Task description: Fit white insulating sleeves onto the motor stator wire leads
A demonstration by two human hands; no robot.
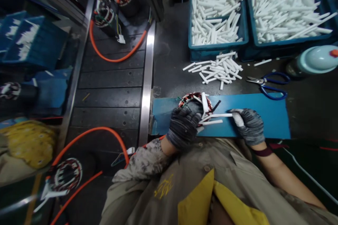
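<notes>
left hand: on wound ring | right hand: pinches white tube | blue-handled scissors

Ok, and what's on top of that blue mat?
The blue mat holds a wire-wound ring with white tubes; a scissors handle overlaps the mat's far edge. The left hand hides part of the ring and whatever lies beneath.

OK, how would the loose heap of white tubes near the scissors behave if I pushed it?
The white tubes look slim, so each is probably light. They lie straight across one another without sagging, which suggests they're fairly stiff. They seem rounded and loosely stacked, so a push would likely roll some and spread the heap.
</notes>
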